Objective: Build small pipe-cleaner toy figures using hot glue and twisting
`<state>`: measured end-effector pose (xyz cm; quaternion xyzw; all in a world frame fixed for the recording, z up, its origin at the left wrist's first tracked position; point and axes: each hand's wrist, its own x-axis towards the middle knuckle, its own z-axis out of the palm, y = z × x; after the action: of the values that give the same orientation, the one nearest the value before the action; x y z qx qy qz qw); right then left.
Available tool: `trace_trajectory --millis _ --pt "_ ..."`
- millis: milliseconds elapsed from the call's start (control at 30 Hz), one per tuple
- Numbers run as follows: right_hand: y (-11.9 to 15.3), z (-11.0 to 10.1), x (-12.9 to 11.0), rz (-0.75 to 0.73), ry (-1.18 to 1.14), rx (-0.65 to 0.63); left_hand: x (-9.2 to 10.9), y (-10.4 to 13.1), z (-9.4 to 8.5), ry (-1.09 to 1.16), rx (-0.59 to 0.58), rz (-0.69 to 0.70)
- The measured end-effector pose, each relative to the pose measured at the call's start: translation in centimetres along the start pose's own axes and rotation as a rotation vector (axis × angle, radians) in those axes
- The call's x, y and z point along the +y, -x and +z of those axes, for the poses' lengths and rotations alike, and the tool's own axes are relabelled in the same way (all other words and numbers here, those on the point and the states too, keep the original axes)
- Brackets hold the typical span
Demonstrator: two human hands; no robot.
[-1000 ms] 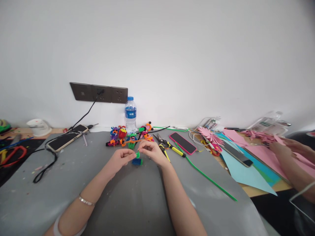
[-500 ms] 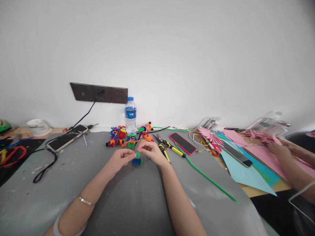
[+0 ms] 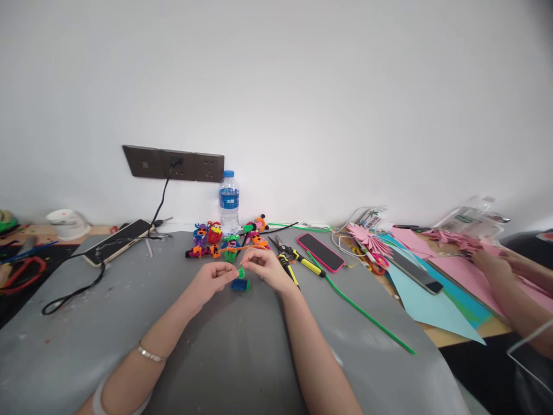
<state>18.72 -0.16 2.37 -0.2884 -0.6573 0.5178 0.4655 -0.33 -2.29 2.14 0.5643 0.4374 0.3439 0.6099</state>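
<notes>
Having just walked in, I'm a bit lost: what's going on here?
A person's left hand pinches a small green piece; the right hand is at its edge, grip unclear. A blue roll with a green end lies close by, little colourful figures are behind, and pliers rest to the right. Further right, a co-worker's hands are among pink paper.

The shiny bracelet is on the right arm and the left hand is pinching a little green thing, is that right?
Not quite: the shiny bracelet is on the left arm, not the right arm, as the head view shows. The left hand is indeed pinching a little green thing.
</notes>
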Motion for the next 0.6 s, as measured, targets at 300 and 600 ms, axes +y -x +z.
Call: trace_trajectory --millis 300,600 --pt "0.01 -0.12 0.24 0.009 -0.010 -0.016 -0.16 -0.08 -0.07 0.008 -0.004 0.001" --pt "-0.01 0.05 0.22 0.024 -0.030 -0.003 0.20 0.04 0.14 0.040 0.016 0.016"
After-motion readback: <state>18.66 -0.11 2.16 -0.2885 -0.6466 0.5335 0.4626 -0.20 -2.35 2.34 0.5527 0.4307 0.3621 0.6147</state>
